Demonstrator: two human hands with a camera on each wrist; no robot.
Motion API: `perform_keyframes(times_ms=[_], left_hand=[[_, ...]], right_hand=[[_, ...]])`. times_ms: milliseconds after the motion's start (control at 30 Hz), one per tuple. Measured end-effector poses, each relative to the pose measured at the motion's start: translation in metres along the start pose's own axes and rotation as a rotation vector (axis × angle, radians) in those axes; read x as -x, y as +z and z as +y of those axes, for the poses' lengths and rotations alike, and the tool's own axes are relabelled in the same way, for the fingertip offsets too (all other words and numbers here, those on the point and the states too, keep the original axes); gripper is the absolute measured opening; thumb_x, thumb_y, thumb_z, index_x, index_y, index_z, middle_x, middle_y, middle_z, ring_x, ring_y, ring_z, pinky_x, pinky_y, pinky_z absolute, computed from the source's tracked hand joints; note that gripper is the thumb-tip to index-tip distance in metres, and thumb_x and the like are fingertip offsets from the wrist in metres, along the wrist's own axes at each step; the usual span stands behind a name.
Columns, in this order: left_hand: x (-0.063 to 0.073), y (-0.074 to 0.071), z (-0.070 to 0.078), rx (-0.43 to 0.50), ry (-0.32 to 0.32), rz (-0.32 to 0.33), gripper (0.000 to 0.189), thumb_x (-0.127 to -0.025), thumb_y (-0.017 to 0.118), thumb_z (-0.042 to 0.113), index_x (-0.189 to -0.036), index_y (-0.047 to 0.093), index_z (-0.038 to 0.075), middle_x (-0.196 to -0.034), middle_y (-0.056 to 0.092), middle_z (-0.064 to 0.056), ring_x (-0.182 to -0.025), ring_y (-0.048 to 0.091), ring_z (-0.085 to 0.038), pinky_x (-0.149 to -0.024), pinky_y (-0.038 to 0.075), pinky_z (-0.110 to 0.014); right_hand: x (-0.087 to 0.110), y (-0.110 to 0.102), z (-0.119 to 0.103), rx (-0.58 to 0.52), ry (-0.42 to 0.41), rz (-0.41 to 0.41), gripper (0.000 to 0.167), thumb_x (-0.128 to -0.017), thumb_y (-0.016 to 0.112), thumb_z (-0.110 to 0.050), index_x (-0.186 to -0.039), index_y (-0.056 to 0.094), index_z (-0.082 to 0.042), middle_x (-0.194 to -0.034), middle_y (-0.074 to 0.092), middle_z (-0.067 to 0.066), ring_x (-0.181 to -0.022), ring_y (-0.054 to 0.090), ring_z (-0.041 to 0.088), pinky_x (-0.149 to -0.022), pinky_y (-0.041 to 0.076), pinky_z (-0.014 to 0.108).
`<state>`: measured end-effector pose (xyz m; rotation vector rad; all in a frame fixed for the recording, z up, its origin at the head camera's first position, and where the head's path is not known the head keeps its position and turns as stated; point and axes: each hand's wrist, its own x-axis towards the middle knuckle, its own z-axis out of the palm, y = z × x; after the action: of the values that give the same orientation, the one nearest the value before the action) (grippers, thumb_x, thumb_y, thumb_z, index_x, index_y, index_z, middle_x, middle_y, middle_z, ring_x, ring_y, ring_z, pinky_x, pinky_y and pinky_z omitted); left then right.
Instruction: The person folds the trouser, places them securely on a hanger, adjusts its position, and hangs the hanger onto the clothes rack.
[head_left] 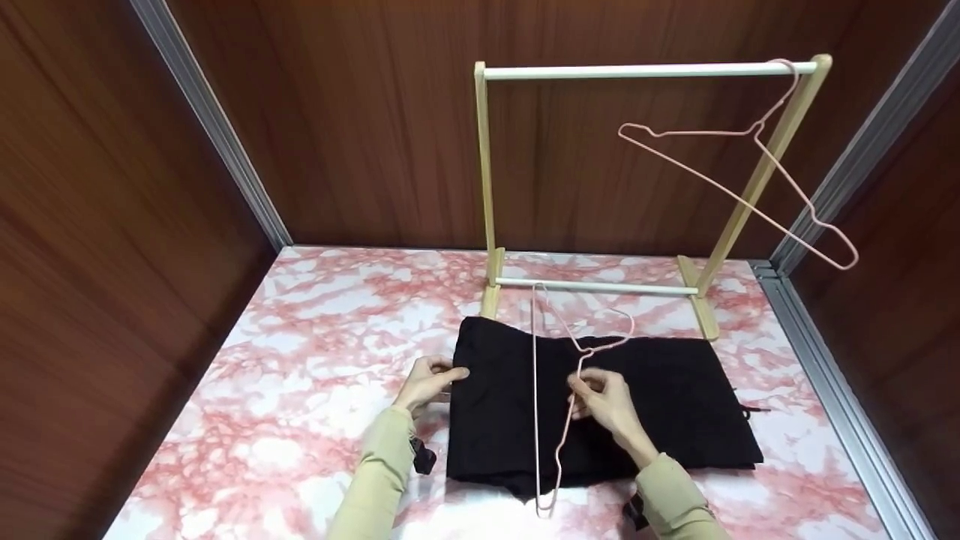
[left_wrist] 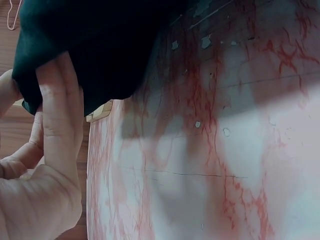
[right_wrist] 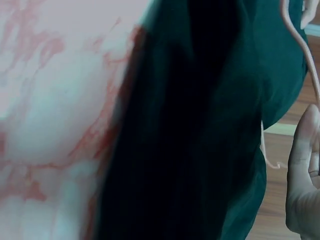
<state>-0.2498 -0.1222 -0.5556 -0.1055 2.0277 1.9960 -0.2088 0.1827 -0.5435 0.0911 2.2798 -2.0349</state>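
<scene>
A folded black garment [head_left: 667, 397] lies on the table, with a thin cord [head_left: 754, 410] showing at its right end. My left hand [head_left: 426, 384] pinches its left edge, thumb on top; in the left wrist view the fingers [left_wrist: 57, 120] reach under the cloth. In my right hand [head_left: 609, 403] is a pink wire hanger [head_left: 535, 397], pinched along one sloping arm near the neck. The hanger is turned sideways over the garment, its hook to the right and its long straight bar to the left. The right wrist view shows the right hand [right_wrist: 302, 185] beside the cloth.
Behind the garment stands a wooden rack [head_left: 485, 172] with a white top rail [head_left: 645, 72]. A second pink hanger [head_left: 697, 176] hangs at the rail's right end. Brown wood-look panels [head_left: 360, 135] enclose the red-and-white marbled table [head_left: 300, 390] at back and sides.
</scene>
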Motion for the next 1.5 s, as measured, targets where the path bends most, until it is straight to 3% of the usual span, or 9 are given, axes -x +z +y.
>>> perform_keyframes(times_ms=[167, 433, 767, 933, 1133, 1267, 1367, 1433, 1500], left_hand=[[0.000, 0.001, 0.000, 0.012, -0.013, -0.011, 0.016, -0.088, 0.071, 0.013, -0.096, 0.060, 0.004, -0.080, 0.066, 0.002, -0.060, 0.067, -0.009, -0.055, 0.058, -0.023], [0.001, 0.003, 0.005, -0.020, 0.028, -0.050, 0.015, -0.090, 0.070, 0.016, -0.090, 0.057, 0.010, -0.082, 0.065, 0.004, -0.060, 0.067, -0.010, -0.053, 0.057, -0.024], [0.004, 0.012, 0.014, -0.035, 0.079, -0.029, 0.020, -0.088, 0.072, 0.015, -0.087, 0.054, 0.008, -0.085, 0.058, 0.002, -0.058, 0.060, -0.008, -0.050, 0.053, -0.022], [0.007, 0.022, 0.020, -0.062, 0.139, -0.031, 0.024, -0.089, 0.071, 0.014, -0.093, 0.054, -0.002, -0.105, 0.063, -0.008, -0.058, 0.062, -0.007, -0.047, 0.053, -0.022], [0.011, 0.040, 0.028, -0.040, 0.191, -0.061, 0.027, -0.091, 0.070, 0.012, -0.096, 0.050, -0.006, -0.139, 0.052, -0.023, -0.061, 0.065, -0.012, -0.049, 0.056, -0.025], [0.010, 0.055, 0.030, -0.171, 0.306, -0.026, 0.024, -0.089, 0.071, 0.014, -0.093, 0.055, -0.005, -0.150, 0.048, -0.026, -0.106, 0.069, -0.031, -0.076, 0.062, -0.036], [0.007, 0.067, 0.031, -0.291, 0.388, 0.009, 0.023, -0.089, 0.071, 0.015, -0.091, 0.058, -0.004, -0.152, 0.048, -0.025, -0.139, 0.048, -0.040, -0.108, 0.048, -0.046], [0.004, 0.074, 0.032, -0.354, 0.405, 0.019, 0.022, -0.089, 0.071, 0.017, -0.091, 0.058, -0.002, -0.152, 0.048, -0.024, -0.141, 0.046, -0.042, -0.117, 0.037, -0.048], [0.003, 0.082, 0.033, -0.350, 0.365, 0.003, 0.021, -0.090, 0.070, 0.017, -0.093, 0.057, 0.000, -0.155, 0.046, -0.020, -0.128, 0.058, -0.044, -0.110, 0.047, -0.052]], right_hand=[[-0.001, -0.004, -0.005, -0.026, 0.024, 0.025, 0.030, -0.096, 0.063, -0.005, -0.122, 0.055, 0.007, -0.063, 0.065, 0.006, -0.050, 0.065, 0.014, -0.051, 0.059, 0.031], [-0.001, -0.001, -0.017, 0.032, -0.082, 0.110, 0.024, -0.100, 0.057, -0.004, -0.095, 0.063, 0.019, -0.062, 0.066, 0.015, -0.045, 0.062, 0.011, -0.046, 0.056, 0.027], [-0.003, 0.017, -0.024, -0.013, -0.191, 0.132, 0.021, -0.099, 0.056, 0.002, -0.091, 0.062, 0.020, -0.059, 0.063, 0.018, -0.042, 0.060, 0.010, -0.043, 0.054, 0.028], [-0.004, 0.020, -0.011, 0.018, -0.190, 0.117, 0.022, -0.098, 0.057, 0.001, -0.090, 0.062, 0.020, -0.062, 0.064, 0.026, -0.043, 0.061, 0.013, -0.042, 0.054, 0.028], [-0.004, 0.016, -0.004, -0.043, -0.132, 0.108, 0.023, -0.099, 0.056, -0.001, -0.095, 0.062, 0.021, -0.060, 0.064, 0.013, -0.045, 0.063, 0.013, -0.045, 0.055, 0.026], [-0.004, 0.013, -0.002, -0.084, -0.074, 0.085, 0.023, -0.100, 0.056, -0.002, -0.097, 0.062, 0.020, -0.061, 0.065, 0.008, -0.046, 0.063, 0.012, -0.047, 0.055, 0.025], [-0.004, 0.009, -0.002, -0.083, -0.038, 0.070, 0.024, -0.099, 0.058, -0.003, -0.098, 0.063, 0.020, -0.061, 0.065, 0.007, -0.047, 0.063, 0.012, -0.048, 0.056, 0.024], [-0.003, 0.007, -0.004, -0.045, -0.034, 0.084, 0.022, -0.098, 0.060, -0.004, -0.098, 0.064, 0.018, -0.060, 0.066, 0.006, -0.046, 0.062, 0.010, -0.048, 0.056, 0.024], [-0.003, 0.005, -0.004, 0.022, -0.056, 0.123, 0.019, -0.095, 0.065, -0.005, -0.097, 0.068, 0.014, -0.059, 0.065, 0.006, -0.044, 0.060, 0.009, -0.046, 0.055, 0.024]])
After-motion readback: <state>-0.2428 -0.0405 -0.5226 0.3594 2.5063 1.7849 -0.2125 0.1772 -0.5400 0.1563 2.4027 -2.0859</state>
